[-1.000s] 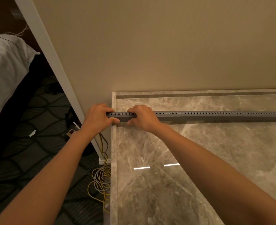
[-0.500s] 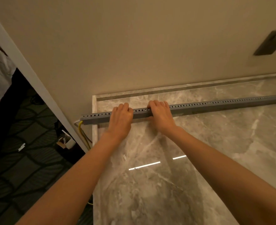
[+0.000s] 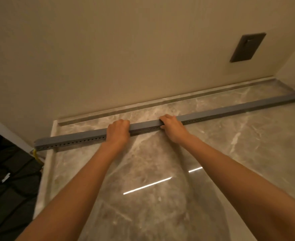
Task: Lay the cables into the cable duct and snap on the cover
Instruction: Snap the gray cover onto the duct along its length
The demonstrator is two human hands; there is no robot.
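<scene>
A long grey cable duct (image 3: 230, 109) with a row of holes along its front side lies across the marble top (image 3: 160, 162), its cover on top. Its left end sticks out past the marble's left edge. My left hand (image 3: 117, 132) is curled over the duct left of the middle. My right hand (image 3: 172, 126) presses on it a short way to the right. A yellow cable (image 3: 36, 156) hangs out of the duct's left end; the cables inside are hidden.
A beige wall (image 3: 125, 58) rises just behind the duct, with a dark rectangular plate (image 3: 247, 47) on it at the upper right. Dark patterned carpet (image 3: 9, 185) lies below the marble's left edge. A white door frame (image 3: 6, 132) stands at the left.
Both hands have slid to the right along the duct, away from its left end. The view has swung right, bringing the duct's right end and the wall plate into sight.
</scene>
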